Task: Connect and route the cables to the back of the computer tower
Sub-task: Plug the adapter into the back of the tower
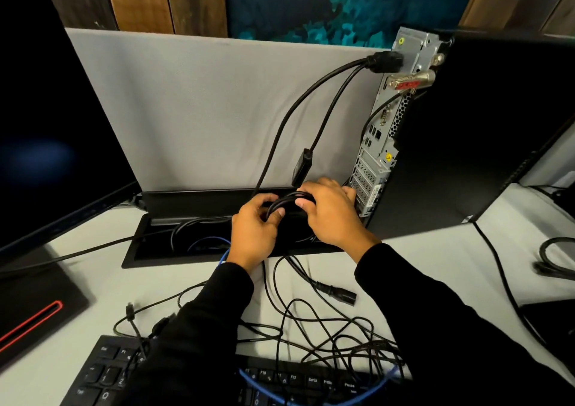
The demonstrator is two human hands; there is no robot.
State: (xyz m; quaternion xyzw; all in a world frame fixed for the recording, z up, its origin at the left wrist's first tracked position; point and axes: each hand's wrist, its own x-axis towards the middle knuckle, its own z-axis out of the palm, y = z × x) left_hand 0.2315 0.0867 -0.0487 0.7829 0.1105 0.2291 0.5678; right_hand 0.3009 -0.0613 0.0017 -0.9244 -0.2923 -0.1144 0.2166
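Note:
The black computer tower stands at the right, its metal back panel turned toward the grey divider. A black power plug sits in the panel's top socket, its cable dropping to the desk's cable tray. A second thin cable hangs with a small adapter. My left hand and my right hand both grip a bundle of black cables above the tray, close to the tower's base. A loose power connector lies on the desk.
A dark monitor stands at the left on its red-striped base. A black keyboard lies at the near edge under tangled thin black cables and a blue cable. More cables lie at the right.

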